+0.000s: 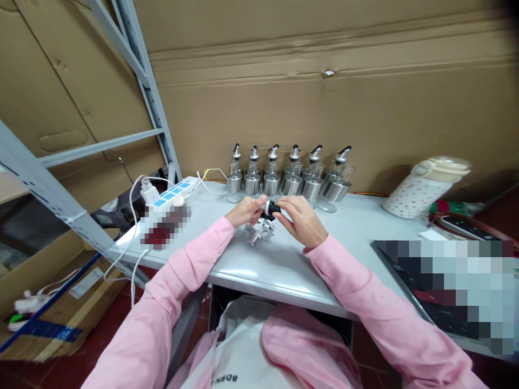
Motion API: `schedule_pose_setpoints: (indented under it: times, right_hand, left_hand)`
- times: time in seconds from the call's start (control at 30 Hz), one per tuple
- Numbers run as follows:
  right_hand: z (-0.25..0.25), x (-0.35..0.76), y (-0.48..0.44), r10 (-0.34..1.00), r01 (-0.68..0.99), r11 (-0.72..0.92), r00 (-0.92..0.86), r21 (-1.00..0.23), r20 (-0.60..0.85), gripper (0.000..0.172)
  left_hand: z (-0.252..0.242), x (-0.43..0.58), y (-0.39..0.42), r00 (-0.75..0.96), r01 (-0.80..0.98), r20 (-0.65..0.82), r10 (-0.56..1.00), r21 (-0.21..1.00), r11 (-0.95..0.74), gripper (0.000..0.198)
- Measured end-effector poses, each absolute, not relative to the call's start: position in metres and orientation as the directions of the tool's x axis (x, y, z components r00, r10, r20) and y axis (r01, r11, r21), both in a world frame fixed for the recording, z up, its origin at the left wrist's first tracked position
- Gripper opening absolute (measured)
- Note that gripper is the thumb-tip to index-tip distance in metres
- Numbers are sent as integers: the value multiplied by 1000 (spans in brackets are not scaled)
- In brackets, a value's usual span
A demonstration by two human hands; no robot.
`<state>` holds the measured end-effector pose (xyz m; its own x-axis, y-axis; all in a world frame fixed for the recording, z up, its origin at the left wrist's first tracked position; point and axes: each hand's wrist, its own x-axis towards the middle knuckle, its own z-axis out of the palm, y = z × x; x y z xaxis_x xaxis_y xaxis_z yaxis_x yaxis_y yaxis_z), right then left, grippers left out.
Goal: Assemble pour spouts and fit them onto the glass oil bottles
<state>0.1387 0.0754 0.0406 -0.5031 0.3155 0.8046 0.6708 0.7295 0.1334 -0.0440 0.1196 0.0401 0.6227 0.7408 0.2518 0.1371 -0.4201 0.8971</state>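
Above the middle of the table, my left hand [246,210] is closed on one end of a bottle pourer [273,208] with a black stopper and a pale collar. The fingers of my right hand [302,220] pinch its black end from the other side. Just below both hands lies a small heap of silvery pourer spouts [261,232], partly hidden by my fingers. Behind them stand glass bottles with steel sleeves [312,188] in two rows. Those at the back carry pourers with black flip tips [316,153]; the front ones have bare necks.
A white power strip [174,193] with plugs and cables lies at the left by a grey metal rack [150,97]. To the right are a dotted white flask [421,189] and a dark, partly blurred flat object [409,281]. Cardboard [251,108] walls the back.
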Motion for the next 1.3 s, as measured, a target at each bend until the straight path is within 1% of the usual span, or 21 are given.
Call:
schedule_pose_setpoints:
  times: [0.1, 0.27, 0.43, 0.57, 0.63, 0.77, 0.93, 1.03, 1.13, 1.23, 1.3]
  right_hand:
    - [41, 139, 76, 330, 675, 725, -512, 134, 793, 19]
    - [43, 141, 75, 264, 658, 726, -536, 201, 802, 17]
    - [45, 142, 75, 283, 659, 726, -548, 197, 787, 19]
    - [47, 141, 74, 234, 659, 712, -547, 242, 804, 16]
    - [47, 141, 74, 236, 662, 711, -541, 236, 807, 16]
    - [47, 143, 73, 287, 660, 736, -506, 151, 814, 18]
    - [45, 151, 72, 292, 705, 709, -271, -17, 917, 26]
    - [44, 151, 71, 309, 717, 695, -229, -55, 923, 29]
    - [44, 149, 72, 321, 727, 681, -192, -85, 927, 30]
    - [45, 150, 76, 351, 735, 658, -104, -166, 931, 26]
    - [44, 151, 79, 402, 737, 640, -78, -219, 912, 21]
  left_hand:
    - [41, -44, 121, 624, 134, 221, 750, 915, -381, 72]
    - [43, -44, 120, 638, 113, 207, 741, 928, -356, 73]
    - [45, -45, 119, 645, 116, 202, 737, 928, -355, 73]
    - [45, -44, 119, 648, 88, 196, 736, 941, -328, 71]
    - [44, -44, 119, 653, 71, 198, 731, 945, -319, 71]
    - [43, -46, 121, 627, 84, 189, 756, 948, -306, 71]
    - [40, -51, 131, 498, 128, 207, 842, 943, -307, 70]
    - [37, -51, 136, 453, 112, 288, 844, 921, -374, 61]
    - [35, -51, 137, 373, 115, 381, 846, 886, -450, 45]
    - [34, -53, 138, 304, 111, 497, 813, 829, -548, 33]
    - [33, -56, 139, 309, 99, 557, 771, 787, -609, 28]
